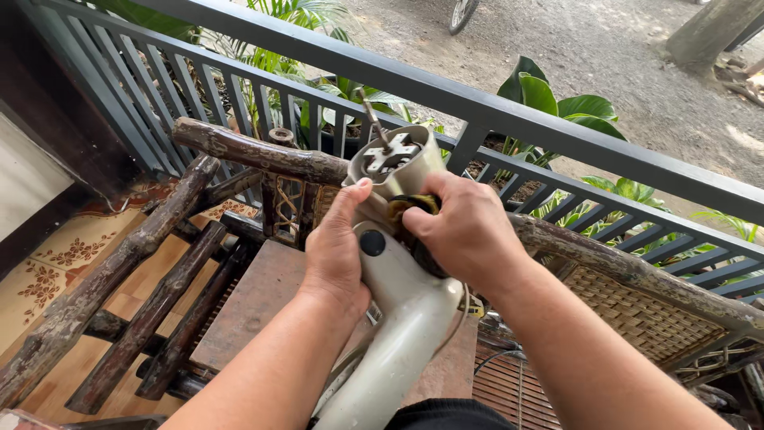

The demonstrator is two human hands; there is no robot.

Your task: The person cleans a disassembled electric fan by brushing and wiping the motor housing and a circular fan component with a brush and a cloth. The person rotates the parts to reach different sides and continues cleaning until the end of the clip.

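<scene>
Both hands grip the cream fan motor housing (398,263): left hand (334,255) closed on the neck, right hand (465,231) at 2 o'clock wrapped over the windings. A slip could snag the loose wires.

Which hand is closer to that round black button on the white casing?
Left. The left hand lies right beside the black button, gripping the white casing; the right hand grips higher, over the dark motor part.
</scene>
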